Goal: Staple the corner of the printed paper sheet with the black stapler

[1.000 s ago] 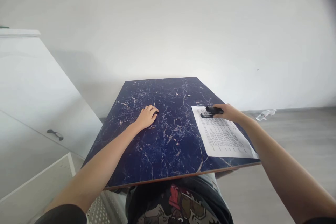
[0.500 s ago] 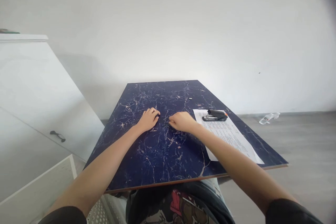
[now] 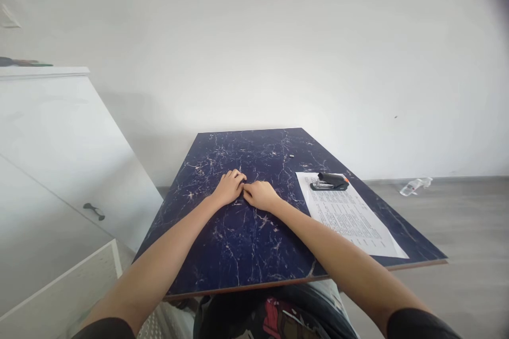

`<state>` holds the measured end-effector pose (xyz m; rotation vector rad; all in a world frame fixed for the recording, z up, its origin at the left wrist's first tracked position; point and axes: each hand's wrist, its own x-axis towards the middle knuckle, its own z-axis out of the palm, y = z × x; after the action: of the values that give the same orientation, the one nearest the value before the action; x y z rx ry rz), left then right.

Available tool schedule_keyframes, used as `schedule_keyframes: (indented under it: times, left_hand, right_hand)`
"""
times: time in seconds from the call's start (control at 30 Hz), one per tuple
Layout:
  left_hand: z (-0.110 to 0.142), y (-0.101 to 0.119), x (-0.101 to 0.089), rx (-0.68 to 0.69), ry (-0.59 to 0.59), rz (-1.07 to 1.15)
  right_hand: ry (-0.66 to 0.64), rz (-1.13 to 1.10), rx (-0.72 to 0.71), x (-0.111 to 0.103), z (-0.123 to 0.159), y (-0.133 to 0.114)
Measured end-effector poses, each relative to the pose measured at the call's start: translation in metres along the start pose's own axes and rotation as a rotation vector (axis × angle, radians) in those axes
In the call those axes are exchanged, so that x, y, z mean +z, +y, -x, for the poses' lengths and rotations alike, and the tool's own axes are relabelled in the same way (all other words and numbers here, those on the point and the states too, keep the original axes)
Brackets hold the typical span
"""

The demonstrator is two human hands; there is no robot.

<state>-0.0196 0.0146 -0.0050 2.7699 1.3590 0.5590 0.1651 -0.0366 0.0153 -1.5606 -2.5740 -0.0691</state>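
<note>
One left hand (image 3: 229,189) and one right hand (image 3: 261,195), meeting on one blue table (image 3: 254,151), grip impossible to tell; one black stapler (image 3: 334,179), now released by the right, atop one printed sheet (image 3: 352,222) and so apparently out of use.

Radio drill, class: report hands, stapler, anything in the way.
Left hand, right hand close together; grips hidden. Stapler on printed sheet, untouched. Right forearm covers sheet's near-left corner.

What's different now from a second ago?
The right hand let go of the black stapler and moved left across the table, right up beside the left hand. The stapler stayed on the printed paper, and the left hand stayed about where it was.
</note>
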Motion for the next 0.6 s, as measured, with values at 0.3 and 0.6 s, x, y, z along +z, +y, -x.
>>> schedule_keyframes:
  times: [0.3,0.6]
  left_hand:
    - [0.0001,0.0002,0.0002,0.002,-0.001,-0.019]
    - [0.0005,0.0040,-0.0040,-0.005,-0.007,-0.026]
  right_hand:
    - [-0.015,-0.031,-0.024,-0.0027,0.0018,0.0040]
    - [-0.023,-0.042,-0.018,-0.0057,0.0032,0.0036]
